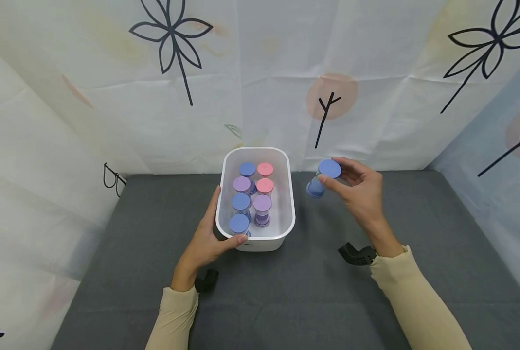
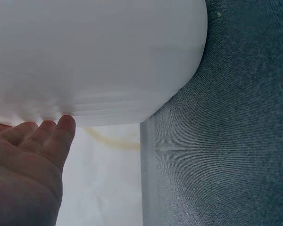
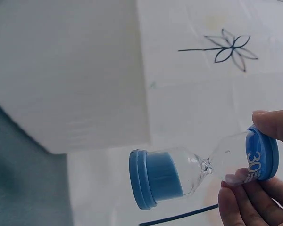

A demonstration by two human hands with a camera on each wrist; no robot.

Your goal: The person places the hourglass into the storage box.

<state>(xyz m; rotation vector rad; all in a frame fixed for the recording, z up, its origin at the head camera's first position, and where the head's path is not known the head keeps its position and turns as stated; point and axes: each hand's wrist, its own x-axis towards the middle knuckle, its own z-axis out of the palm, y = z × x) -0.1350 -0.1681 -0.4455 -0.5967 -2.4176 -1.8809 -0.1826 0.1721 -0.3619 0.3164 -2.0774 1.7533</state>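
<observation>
A blue-capped sand timer [image 1: 315,187] is in my right hand [image 1: 359,190], to the right of the white bin [image 1: 289,214]. In the right wrist view, thumb and fingers pinch one cap end of this timer [image 3: 167,174]; it lies sideways there, with blue sand toward the far cap and "30" printed near the held end. My left hand [image 1: 207,243] rests against the bin's left wall, thumb on the front rim. The left wrist view shows its fingers [image 2: 56,141] nearly straight, touching the wall. Inside the bin stand several timers with blue, pink [image 1: 265,169] and purple caps [image 1: 262,202].
A dark grey cloth [image 1: 303,301] covers the table. Behind it hangs a pale curtain [image 1: 268,97] with line-drawn flowers and trees, and more curtain [image 1: 36,194] runs along the left side. The bin stands near the table's back edge.
</observation>
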